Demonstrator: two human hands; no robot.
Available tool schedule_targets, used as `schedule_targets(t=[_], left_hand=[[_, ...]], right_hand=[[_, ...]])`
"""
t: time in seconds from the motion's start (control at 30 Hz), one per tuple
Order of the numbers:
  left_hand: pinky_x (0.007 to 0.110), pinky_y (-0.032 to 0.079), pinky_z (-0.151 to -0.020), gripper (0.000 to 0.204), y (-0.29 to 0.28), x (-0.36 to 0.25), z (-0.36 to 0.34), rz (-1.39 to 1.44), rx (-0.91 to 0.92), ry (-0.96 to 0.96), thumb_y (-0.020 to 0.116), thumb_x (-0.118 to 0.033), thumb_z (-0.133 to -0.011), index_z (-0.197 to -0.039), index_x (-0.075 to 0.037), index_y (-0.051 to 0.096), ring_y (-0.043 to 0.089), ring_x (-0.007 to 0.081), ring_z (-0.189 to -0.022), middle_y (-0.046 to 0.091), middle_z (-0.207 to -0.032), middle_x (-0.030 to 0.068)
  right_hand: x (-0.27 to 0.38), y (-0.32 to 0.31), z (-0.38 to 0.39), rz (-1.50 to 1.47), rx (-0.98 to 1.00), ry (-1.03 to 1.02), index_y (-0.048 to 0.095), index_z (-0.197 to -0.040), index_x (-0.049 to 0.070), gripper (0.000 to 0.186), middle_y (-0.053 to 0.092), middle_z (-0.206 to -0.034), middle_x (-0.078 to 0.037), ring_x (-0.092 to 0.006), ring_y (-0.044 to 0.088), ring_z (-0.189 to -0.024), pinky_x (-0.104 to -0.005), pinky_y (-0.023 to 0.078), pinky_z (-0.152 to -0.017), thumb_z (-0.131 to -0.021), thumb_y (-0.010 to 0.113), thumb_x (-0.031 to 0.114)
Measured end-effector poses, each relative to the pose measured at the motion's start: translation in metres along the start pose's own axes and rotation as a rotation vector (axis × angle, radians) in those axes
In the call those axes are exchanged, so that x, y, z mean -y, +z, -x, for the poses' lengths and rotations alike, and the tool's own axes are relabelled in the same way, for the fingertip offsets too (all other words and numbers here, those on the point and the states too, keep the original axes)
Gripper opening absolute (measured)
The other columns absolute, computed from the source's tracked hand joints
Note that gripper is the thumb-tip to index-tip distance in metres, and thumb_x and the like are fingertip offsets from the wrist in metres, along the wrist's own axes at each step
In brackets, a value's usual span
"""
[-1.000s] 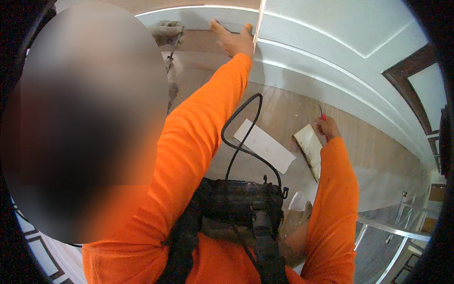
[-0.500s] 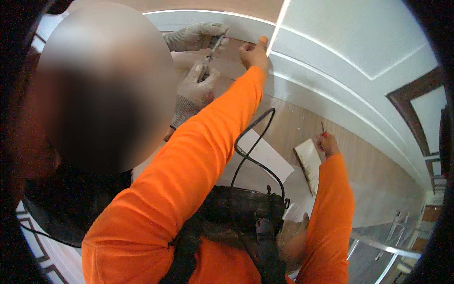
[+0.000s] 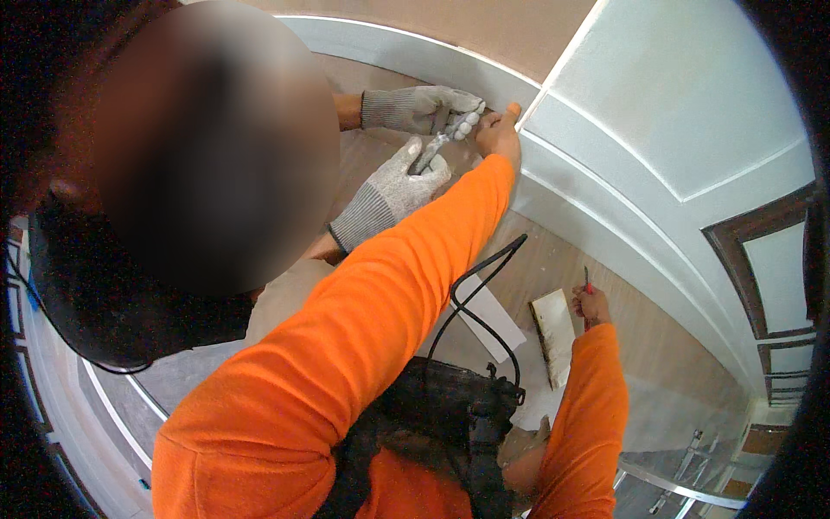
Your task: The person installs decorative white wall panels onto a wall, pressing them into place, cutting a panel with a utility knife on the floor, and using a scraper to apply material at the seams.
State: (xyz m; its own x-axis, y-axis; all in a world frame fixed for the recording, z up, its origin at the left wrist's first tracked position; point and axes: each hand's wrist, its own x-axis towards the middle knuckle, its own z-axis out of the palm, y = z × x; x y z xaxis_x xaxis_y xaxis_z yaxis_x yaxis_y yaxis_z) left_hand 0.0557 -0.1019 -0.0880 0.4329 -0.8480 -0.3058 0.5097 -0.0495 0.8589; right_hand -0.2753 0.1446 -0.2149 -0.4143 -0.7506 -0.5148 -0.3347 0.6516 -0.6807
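Note:
My left hand (image 3: 500, 137) reaches far forward to the foot of the pale wall panel (image 3: 640, 147). One finger is stretched up against its light corner edge, and no object shows in that hand. Lower down on the right, my right hand (image 3: 591, 307) grips a slim red-handled tool (image 3: 588, 287) with a thin dark tip pointing away from me. Beside my left hand are a co-worker's two grey knitted gloves: the nearer glove (image 3: 393, 195) holds a grey tool (image 3: 430, 154), and the farther glove (image 3: 424, 109) has its whitish fingertips at the tool's end.
A cream block with a dark, rough edge (image 3: 553, 337) lies by my right hand, near a white board (image 3: 493, 320). A black cable (image 3: 484, 303) loops up from the dark bag (image 3: 458, 394) at my front. The co-worker leans in close on the left.
In the picture, both gloved hands and my left hand have shifted right and down. The gloves are now closer to my left hand. My right hand still grips its tool, now pointing more upright.

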Motion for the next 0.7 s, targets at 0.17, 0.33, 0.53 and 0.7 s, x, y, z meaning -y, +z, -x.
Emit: schedule_targets(t=[0.17,0.33,0.53,0.7], left_hand=[[0.033,0.045,-0.081,0.039,0.004,0.006,0.005,0.062,0.052,-0.085,0.079,-0.03,-0.076,-0.094,0.001,0.065,0.058,0.0208,-0.087,0.066,-0.089,0.0099],[0.033,0.044,-0.078,0.035,0.01,0.018,-0.013,0.28,-0.075,0.026,0.078,-0.029,-0.078,-0.093,0.0,0.066,0.057,0.0188,-0.084,0.065,-0.089,0.0077],[0.032,0.044,-0.086,0.035,0.012,0.013,0.006,0.23,0.026,-0.103,0.074,-0.027,-0.083,-0.101,0.002,0.064,0.057,0.0209,-0.094,0.064,-0.099,0.0095],[0.032,0.042,-0.09,0.044,0.014,0.008,0.007,0.311,-0.023,-0.151,0.074,-0.028,-0.084,-0.111,0.003,0.059,0.055,0.0214,-0.101,0.061,-0.109,0.0101]], right_hand=[[0.002,-0.002,0.007,0.057,-0.035,0.002,0.065,-0.093,0.004,0.013,0.06,-0.067,-0.005,-0.0135,0.054,-0.051,-0.0281,0.042,-0.045,-0.092,0.061,0.016],[0.005,0.004,-0.002,0.006,0.031,0.004,0.065,-0.095,0.004,0.014,0.061,-0.069,-0.005,-0.0135,0.054,-0.052,-0.028,0.043,-0.046,-0.091,0.063,0.018],[-0.007,-0.004,0.005,0.033,-0.03,0.012,0.065,-0.09,0.004,0.016,0.062,-0.068,-0.006,-0.0149,0.056,-0.053,-0.03,0.043,-0.047,-0.093,0.06,0.019],[-0.003,0.002,0.012,0.131,-0.02,-0.06,0.068,-0.082,0.003,0.02,0.064,-0.066,-0.006,-0.0167,0.058,-0.054,-0.0331,0.042,-0.047,-0.09,0.061,0.02]])
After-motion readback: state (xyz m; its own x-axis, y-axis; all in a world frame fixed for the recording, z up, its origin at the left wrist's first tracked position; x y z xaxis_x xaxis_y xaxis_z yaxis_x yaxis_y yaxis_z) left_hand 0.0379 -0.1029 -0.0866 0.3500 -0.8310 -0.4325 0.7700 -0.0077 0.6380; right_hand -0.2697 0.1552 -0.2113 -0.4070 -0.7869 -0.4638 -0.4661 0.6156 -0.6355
